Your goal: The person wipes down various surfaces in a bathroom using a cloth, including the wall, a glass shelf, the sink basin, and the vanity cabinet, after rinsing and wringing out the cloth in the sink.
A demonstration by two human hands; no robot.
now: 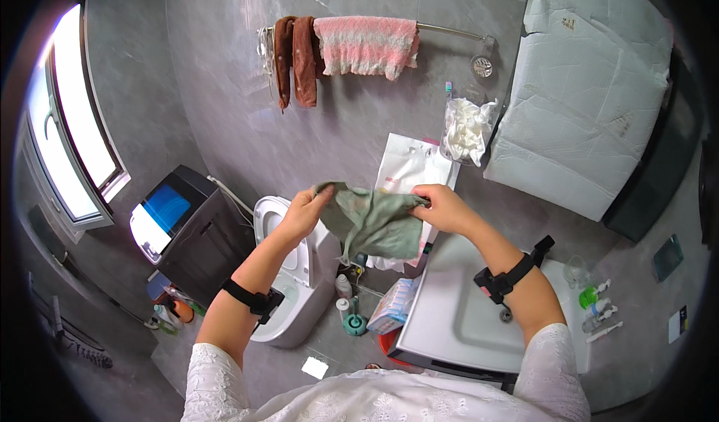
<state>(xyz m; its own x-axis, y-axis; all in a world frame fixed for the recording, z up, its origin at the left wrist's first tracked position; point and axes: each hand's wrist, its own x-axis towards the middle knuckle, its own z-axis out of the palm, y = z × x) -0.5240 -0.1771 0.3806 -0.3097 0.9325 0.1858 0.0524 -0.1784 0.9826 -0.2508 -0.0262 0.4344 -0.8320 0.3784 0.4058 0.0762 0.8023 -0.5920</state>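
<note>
Between my two hands hangs a damp-looking green cloth, held up by its top corners and loosely creased. My left hand pinches the upper left corner. On the other side my right hand grips the upper right corner. The cloth hangs in the air in front of a white plastic bag and hides part of what is behind it. To the lower right of the cloth lies the white sink; the toilet stands to its lower left.
A towel rail on the far wall carries brown cloths and a pink-and-white towel. A bin of white tissues hangs near a wrapped cabinet. At left stands a washing machine. Bottles sit beside the toilet; a green soap bottle stands by the sink.
</note>
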